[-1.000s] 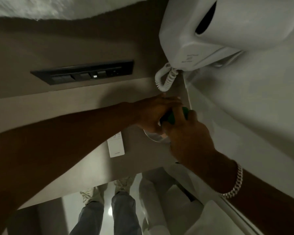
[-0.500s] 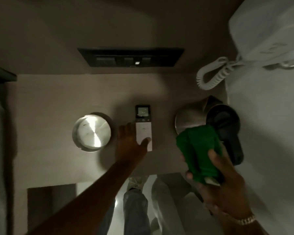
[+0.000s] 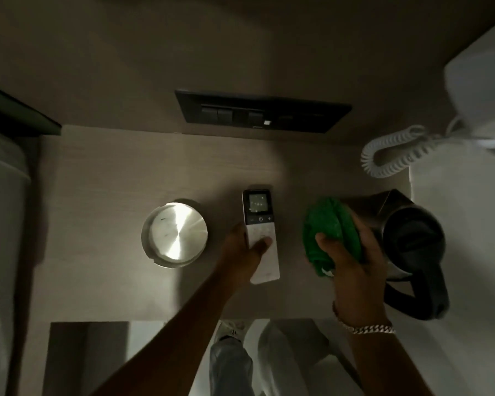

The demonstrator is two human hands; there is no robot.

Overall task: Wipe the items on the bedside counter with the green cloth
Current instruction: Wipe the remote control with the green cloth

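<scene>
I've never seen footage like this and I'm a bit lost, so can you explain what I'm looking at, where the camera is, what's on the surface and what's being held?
There is no machine here. A person wears a camera on the head, so you look straight down at their two bare hands over a bedside counter. The left hand is gripping a white remote control with a small screen. The right hand holds a bunched green cloth against an electric kettle. A round metal dish sits on the left. On the wall are a dark switch panel and a white phone's coiled cord.
</scene>
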